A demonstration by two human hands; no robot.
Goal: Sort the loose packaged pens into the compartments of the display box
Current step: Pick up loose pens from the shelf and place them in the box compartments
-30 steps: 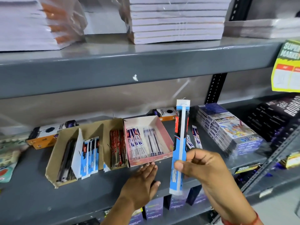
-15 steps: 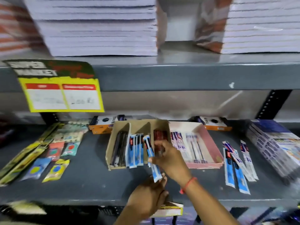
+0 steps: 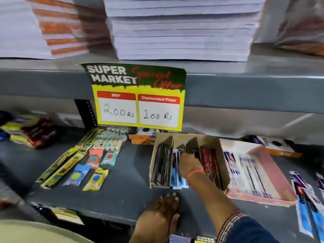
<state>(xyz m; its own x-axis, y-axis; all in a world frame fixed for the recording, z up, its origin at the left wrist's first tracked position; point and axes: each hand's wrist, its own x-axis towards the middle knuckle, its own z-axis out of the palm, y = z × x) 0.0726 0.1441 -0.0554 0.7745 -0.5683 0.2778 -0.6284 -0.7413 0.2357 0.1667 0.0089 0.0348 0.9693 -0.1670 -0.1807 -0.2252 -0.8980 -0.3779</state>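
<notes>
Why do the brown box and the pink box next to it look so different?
The brown box has cardboard walls splitting it into narrow slots; the pink box is one open tray. The brown box holds dark, blue and red pen packs; the pink box holds white and blue ones. The right hand reaches into the brown box; nothing touches the pink box. Both sit side by side on the grey shelf.

The scene is lit evenly and dimly from above. Motion blur is seen at the edges, where the stacked white paper reams [image 3: 182, 30] are smeared. Wide-angle bowing is observed along the grey metal shelf edge [image 3: 245, 90].
</notes>
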